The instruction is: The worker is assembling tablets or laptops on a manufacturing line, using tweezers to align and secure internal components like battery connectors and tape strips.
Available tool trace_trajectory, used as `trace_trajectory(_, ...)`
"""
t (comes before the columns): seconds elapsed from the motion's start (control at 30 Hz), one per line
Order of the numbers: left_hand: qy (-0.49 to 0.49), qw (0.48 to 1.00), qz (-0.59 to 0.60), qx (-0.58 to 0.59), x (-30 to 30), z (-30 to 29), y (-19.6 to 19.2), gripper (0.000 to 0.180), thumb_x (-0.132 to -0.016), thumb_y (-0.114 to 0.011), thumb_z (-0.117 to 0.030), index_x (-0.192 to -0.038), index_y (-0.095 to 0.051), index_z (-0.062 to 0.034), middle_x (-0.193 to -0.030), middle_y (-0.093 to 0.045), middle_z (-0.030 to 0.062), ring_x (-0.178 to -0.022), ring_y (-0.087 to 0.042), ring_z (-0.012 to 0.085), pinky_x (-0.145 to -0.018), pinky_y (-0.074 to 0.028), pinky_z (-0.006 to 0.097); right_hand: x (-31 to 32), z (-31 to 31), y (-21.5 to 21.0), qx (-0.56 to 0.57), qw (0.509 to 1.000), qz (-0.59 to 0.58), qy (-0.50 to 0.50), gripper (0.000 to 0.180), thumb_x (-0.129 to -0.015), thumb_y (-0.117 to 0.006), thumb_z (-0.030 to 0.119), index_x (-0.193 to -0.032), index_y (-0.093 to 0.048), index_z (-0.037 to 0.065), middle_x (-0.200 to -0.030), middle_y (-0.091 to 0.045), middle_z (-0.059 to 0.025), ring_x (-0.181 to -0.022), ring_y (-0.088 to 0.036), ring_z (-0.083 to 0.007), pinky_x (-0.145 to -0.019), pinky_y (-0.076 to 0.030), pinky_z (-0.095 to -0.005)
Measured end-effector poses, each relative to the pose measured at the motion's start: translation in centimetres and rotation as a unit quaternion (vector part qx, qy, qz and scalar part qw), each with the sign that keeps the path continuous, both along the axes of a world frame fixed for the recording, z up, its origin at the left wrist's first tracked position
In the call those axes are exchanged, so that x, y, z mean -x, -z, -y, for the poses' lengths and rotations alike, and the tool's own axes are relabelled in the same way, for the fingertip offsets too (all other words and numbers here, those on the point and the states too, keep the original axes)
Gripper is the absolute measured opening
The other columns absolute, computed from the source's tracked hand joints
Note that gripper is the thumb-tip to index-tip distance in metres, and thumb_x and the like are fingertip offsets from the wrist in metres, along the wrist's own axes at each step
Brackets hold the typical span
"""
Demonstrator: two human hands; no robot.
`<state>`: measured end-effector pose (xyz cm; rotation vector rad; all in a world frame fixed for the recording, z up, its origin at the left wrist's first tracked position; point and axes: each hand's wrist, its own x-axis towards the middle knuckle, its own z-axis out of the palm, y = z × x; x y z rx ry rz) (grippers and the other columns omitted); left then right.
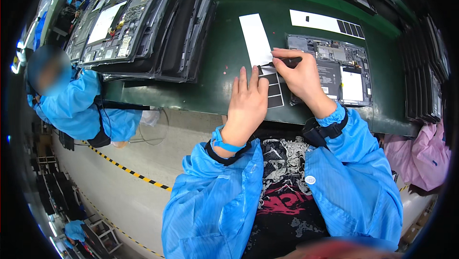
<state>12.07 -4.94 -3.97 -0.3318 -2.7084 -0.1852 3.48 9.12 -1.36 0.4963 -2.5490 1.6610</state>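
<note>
A white backing strip with black rectangular stickers lies on the green table in front of me. My left hand rests on its lower part, fingers stretched out and the fingertips beside the black stickers. My right hand pinches a pair of dark tweezers. Their tip points left, at the strip close to my left fingertips; whether it grips a sticker is too small to tell. Partly under my right hand lies an opened laptop base, with circuit board, battery and a white panel showing.
A second white strip with black stickers lies beyond the laptop base. Tall stacks of laptop parts stand at left and right. A co-worker in a blue smock sits at left; a pink sleeve shows at right.
</note>
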Motion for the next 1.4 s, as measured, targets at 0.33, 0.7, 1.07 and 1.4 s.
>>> trace_trajectory(0.33, 0.020, 0.997, 0.006, 0.077, 1.0, -0.3, -1.3, 0.012, -0.081, -0.051, -0.005, -0.092, -0.050, 0.0011, -0.113, -0.058, 0.0235, -0.106, -0.056, 0.0393, -0.087, -0.046, 0.043, -0.5, -3.6, -2.4, 0.196, 0.978, 0.069, 0.003, 0.018, -0.082, -0.068, 0.010, -0.096, -0.070, -0.002, -0.094, -0.070, -0.0097, -0.081, -0.063, -0.0108, -0.074, -0.051, -0.0243)
trace_trajectory(0.7, 0.316, 0.877, 0.277, -0.231, 7.4, -8.2, -9.3, 0.031, -0.082, -0.061, -0.011, -0.109, -0.048, -0.0024, -0.132, -0.046, 0.0209, -0.092, -0.060, 0.0338, -0.082, -0.049, 0.039, 6.4, -22.5, -2.6, 0.229, 0.959, 0.144, 0.082, 0.026, -0.088, -0.062, 0.015, -0.106, -0.063, -0.004, -0.095, -0.067, -0.0131, -0.086, -0.067, -0.0202, -0.073, -0.053, -0.0254)
trace_trajectory(1.07, 0.435, 0.822, 0.340, -0.137, 13.3, -15.0, -6.1, 0.047, -0.081, -0.063, -0.023, -0.118, -0.047, -0.0019, -0.142, -0.034, 0.0218, -0.086, -0.062, 0.0374, -0.077, -0.051, 0.043, 8.1, -26.2, -0.5, 0.302, 0.929, 0.209, 0.028, 0.025, -0.087, -0.064, 0.015, -0.102, -0.064, -0.005, -0.082, -0.067, -0.0106, -0.062, -0.060, -0.0105, -0.053, -0.044, -0.0219)
trace_trajectory(1.4, 0.431, 0.813, 0.368, -0.131, 13.1, -15.0, -6.2, 0.038, -0.082, -0.063, -0.023, -0.113, -0.053, -0.0032, -0.142, -0.035, 0.0210, -0.082, -0.059, 0.0366, -0.080, -0.046, 0.043, 7.9, -25.5, -0.4, 0.266, 0.926, 0.264, 0.038, 0.021, -0.086, -0.065, 0.012, -0.099, -0.065, -0.004, -0.073, -0.065, -0.0076, -0.057, -0.060, -0.0099, -0.050, -0.048, -0.0200)
